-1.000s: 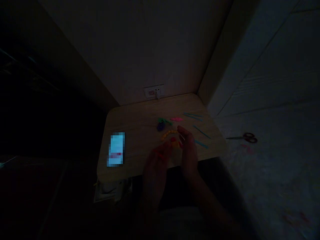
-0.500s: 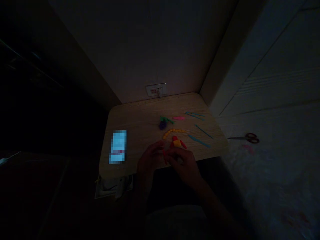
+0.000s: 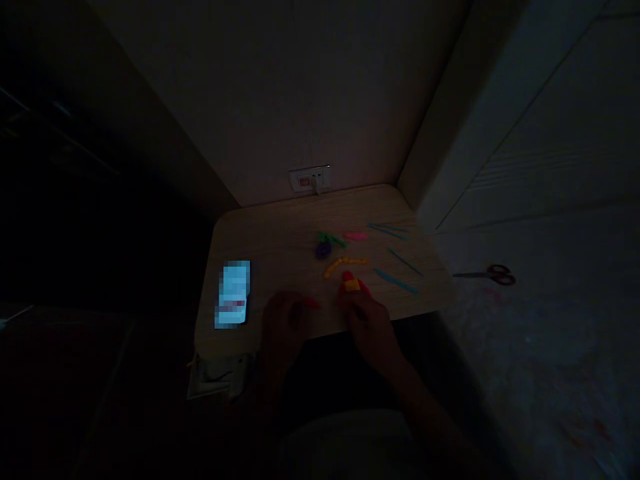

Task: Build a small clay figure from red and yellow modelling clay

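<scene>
The scene is dark. My left hand is closed near the front edge of the wooden tabletop, and a red clay piece sticks out from its fingers. To its right, my right hand has its fingers closed at the lower part of a small red and yellow clay figure, which lies on the table and is partly covered. Just beyond the figure lies a bumpy yellow-orange clay strip. Farther back are a purple clay lump, a green clay piece and a pink piece.
Several blue modelling tools lie along the right side of the wooden tabletop. A lit phone, blurred out, rests at the left. Scissors are off to the right, below the table. A wall socket sits behind the table.
My hands have moved apart. The left went left and down with the red piece, which both hands were at before; the right has come to the figure.
</scene>
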The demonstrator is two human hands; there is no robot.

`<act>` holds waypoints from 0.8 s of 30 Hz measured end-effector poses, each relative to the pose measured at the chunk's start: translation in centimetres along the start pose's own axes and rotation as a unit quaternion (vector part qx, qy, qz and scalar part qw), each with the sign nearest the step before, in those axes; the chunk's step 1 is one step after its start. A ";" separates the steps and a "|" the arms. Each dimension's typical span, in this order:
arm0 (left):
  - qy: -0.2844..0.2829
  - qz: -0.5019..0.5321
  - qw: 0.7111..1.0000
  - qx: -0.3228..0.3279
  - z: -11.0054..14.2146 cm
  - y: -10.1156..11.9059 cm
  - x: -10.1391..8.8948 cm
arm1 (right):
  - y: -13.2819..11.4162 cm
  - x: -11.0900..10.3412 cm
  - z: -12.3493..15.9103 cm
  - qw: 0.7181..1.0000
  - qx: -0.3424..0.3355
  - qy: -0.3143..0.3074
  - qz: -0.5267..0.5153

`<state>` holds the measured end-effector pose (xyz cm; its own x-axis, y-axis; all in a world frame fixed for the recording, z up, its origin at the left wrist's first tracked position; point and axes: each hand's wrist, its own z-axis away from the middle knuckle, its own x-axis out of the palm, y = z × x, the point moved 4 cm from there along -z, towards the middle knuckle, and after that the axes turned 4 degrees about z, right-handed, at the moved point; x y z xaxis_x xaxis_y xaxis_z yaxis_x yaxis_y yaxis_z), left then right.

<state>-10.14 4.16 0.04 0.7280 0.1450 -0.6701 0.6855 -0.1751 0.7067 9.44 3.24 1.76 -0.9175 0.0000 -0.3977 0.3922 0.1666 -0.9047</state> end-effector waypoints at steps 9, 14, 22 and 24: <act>0.069 0.027 0.995 -0.066 0.4 -1.5 -2.3 | -2.9 5.0 -2.1 0.937 -0.008 -0.152 0.314; 0.082 0.014 0.993 -0.089 0.8 -1.8 -2.9 | -4.2 5.5 -2.9 0.914 -0.007 -0.181 0.362; 0.072 0.075 0.991 -0.081 1.1 -1.8 -2.7 | -5.3 4.9 -1.8 0.938 -0.020 -0.160 0.306; 0.056 0.101 0.990 -0.079 1.3 -1.9 -2.5 | -4.9 5.2 -1.5 0.936 -0.023 -0.176 0.305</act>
<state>-13.22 2.90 0.10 0.8415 0.2319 -0.4879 0.5126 -0.0576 0.8567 2.59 3.94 4.36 -0.4427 -0.2142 -0.8707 0.8249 0.2833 -0.4891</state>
